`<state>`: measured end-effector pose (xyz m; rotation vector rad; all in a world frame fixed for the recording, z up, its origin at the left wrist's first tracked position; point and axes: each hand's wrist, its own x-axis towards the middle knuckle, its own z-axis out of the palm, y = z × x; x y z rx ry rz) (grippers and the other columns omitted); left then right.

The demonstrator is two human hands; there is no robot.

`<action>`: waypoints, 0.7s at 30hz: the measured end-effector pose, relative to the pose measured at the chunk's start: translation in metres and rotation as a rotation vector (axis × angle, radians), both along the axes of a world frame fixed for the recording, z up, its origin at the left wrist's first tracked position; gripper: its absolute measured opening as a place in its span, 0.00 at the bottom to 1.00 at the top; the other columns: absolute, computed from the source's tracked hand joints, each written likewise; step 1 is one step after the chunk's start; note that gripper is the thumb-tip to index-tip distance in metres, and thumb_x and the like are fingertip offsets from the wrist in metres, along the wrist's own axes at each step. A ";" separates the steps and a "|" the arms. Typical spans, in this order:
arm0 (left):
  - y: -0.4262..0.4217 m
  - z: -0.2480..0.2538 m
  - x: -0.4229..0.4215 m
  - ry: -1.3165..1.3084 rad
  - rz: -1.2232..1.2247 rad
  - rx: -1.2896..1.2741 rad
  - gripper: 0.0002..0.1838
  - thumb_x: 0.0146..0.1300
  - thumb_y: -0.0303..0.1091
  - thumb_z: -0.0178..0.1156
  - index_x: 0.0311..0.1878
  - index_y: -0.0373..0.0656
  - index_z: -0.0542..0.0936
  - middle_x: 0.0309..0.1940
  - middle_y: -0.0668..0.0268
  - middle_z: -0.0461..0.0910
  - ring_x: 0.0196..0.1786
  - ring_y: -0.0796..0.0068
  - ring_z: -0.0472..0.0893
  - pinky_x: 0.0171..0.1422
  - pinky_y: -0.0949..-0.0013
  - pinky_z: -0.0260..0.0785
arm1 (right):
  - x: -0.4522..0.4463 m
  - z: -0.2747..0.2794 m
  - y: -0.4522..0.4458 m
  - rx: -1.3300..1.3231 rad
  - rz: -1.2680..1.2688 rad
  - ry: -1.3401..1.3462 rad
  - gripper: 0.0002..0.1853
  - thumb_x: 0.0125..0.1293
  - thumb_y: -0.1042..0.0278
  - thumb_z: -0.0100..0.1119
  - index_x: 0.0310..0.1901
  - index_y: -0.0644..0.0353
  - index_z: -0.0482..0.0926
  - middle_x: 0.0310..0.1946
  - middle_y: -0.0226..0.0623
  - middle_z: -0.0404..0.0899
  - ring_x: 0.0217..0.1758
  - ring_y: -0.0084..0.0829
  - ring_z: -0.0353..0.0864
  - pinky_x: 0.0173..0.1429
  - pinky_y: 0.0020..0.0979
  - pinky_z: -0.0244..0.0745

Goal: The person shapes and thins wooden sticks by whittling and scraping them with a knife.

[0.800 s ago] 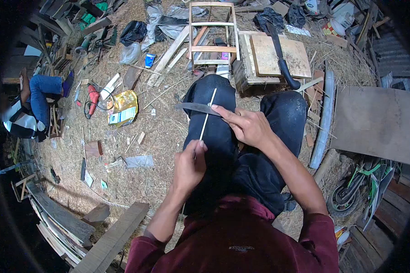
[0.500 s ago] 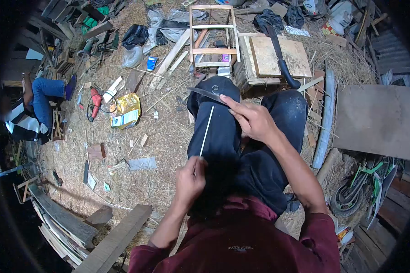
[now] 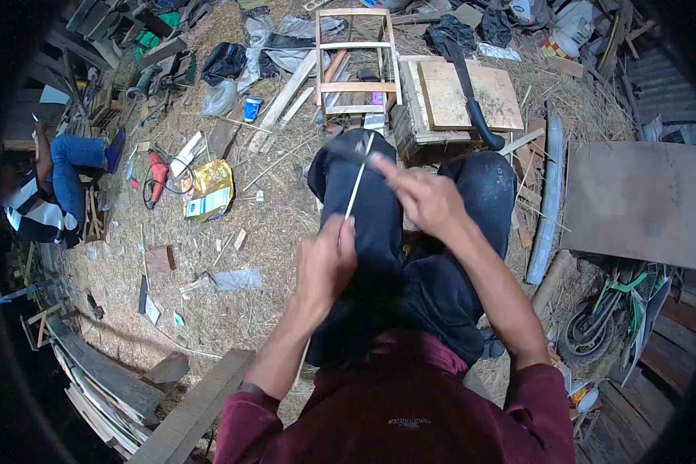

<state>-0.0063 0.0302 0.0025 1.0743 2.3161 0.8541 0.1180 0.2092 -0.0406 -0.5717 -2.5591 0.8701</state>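
Note:
My left hand (image 3: 325,259) is closed round a thin pale strip (image 3: 358,184), which looks like split cane or bamboo. The strip slants up over my left thigh, its far end by the knee. My right hand (image 3: 427,199) grips a knife (image 3: 340,148), index finger stretched along it. Its dark blade is smeared by motion and lies across the strip above my left knee; most of its handle is hidden in my palm. A small pale curl shows near the blade, too blurred to make out well.
A machete (image 3: 472,97) with a black handle lies on a wooden board (image 3: 491,85) ahead. Beside it stands a wooden frame (image 3: 356,87). A red power tool (image 3: 158,178) and a yellow packet (image 3: 213,189) lie left. Another person (image 3: 77,166) sits far left.
My left hand has moved up and forward, carrying the strip's end under the blade and past it. The knife blade has blurred and shifted slightly; my right hand stays near the knee.

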 end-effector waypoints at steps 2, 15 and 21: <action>-0.024 0.003 0.015 -0.041 0.026 -0.031 0.10 0.73 0.35 0.54 0.38 0.41 0.79 0.24 0.43 0.79 0.33 0.37 0.82 0.33 0.44 0.71 | 0.002 -0.008 0.026 -0.020 -0.110 -0.084 0.26 0.70 0.67 0.55 0.69 0.35 0.73 0.36 0.51 0.84 0.36 0.51 0.85 0.41 0.48 0.80; 0.028 0.001 -0.017 -0.144 0.087 0.049 0.16 0.73 0.38 0.56 0.37 0.34 0.84 0.27 0.49 0.84 0.28 0.68 0.84 0.34 0.64 0.72 | -0.010 -0.001 -0.007 -0.046 0.189 0.048 0.28 0.67 0.67 0.59 0.69 0.33 0.74 0.22 0.40 0.74 0.24 0.44 0.78 0.29 0.43 0.74; -0.005 0.019 0.001 -0.223 0.039 -0.097 0.11 0.73 0.32 0.54 0.39 0.35 0.83 0.28 0.46 0.83 0.33 0.48 0.87 0.36 0.59 0.76 | -0.009 -0.001 0.002 0.006 0.012 0.015 0.26 0.69 0.66 0.59 0.69 0.36 0.74 0.21 0.43 0.76 0.24 0.46 0.79 0.32 0.43 0.76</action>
